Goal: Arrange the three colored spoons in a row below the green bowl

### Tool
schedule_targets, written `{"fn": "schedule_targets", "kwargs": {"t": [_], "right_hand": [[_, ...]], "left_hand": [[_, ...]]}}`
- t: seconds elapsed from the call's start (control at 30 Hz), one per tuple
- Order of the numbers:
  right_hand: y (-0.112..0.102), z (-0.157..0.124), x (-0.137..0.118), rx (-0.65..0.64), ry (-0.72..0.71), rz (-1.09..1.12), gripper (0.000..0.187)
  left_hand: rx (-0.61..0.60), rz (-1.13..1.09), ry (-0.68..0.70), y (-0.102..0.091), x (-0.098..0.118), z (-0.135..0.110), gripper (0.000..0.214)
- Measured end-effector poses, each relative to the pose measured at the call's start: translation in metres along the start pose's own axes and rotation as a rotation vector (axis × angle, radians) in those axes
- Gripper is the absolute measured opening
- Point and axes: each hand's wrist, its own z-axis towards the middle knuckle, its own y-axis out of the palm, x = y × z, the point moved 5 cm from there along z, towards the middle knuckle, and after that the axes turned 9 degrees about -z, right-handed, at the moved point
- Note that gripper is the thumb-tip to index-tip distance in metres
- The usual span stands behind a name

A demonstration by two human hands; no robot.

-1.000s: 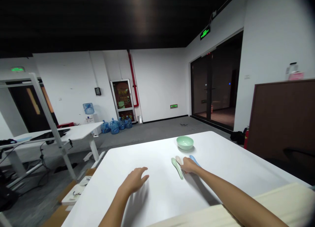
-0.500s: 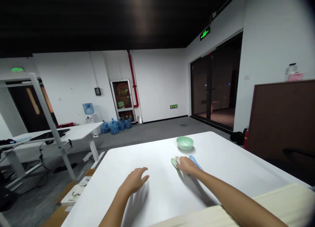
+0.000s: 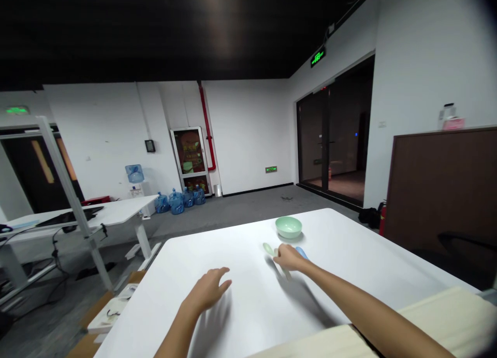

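My right hand (image 3: 289,257) is closed in a pinch on a pale green spoon (image 3: 267,248), whose bowl sticks out to the left of my fingers and looks raised a little off the white table (image 3: 248,290). Below that hand a beige spoon (image 3: 287,275) is mostly hidden. A blue spoon (image 3: 301,253) lies just to the right, partly covered by the hand. Behind the spoons stands a green bowl (image 3: 288,227) with nothing visible in it. My left hand (image 3: 212,288) hovers over the left part of the table, fingers apart, holding nothing.
A cream cloth (image 3: 438,316) lies along the near right edge of the table. Boxes (image 3: 106,314) sit low beside its left edge. Farther off are another white desk (image 3: 120,210), several blue water bottles (image 3: 176,201) and a brown cabinet (image 3: 442,187).
My right hand has closed on the green spoon and tilted it, its bowl shifting left and up. The left hand stays nearly still. The whole view has shifted slightly.
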Motion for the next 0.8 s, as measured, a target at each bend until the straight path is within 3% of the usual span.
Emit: {"fn": "schedule_targets", "kwargs": {"t": [0.17,0.3,0.57,0.8], "right_hand": [[-0.038,0.000,0.040,0.095,-0.057,0.054,0.024],[-0.050,-0.004,0.091,0.109,0.020,-0.031,0.023],[-0.035,0.002,0.185,0.055,0.294,-0.202,0.023],[-0.012,0.001,0.218,0.022,0.393,-0.194,0.022]], "left_hand": [[0.001,-0.011,0.009,0.001,-0.003,0.002,0.056],[0.003,-0.009,-0.001,0.001,-0.003,0.002,0.057],[0.003,-0.008,-0.015,0.001,-0.004,0.002,0.056],[-0.002,-0.010,-0.026,0.002,-0.005,0.002,0.056]]}}
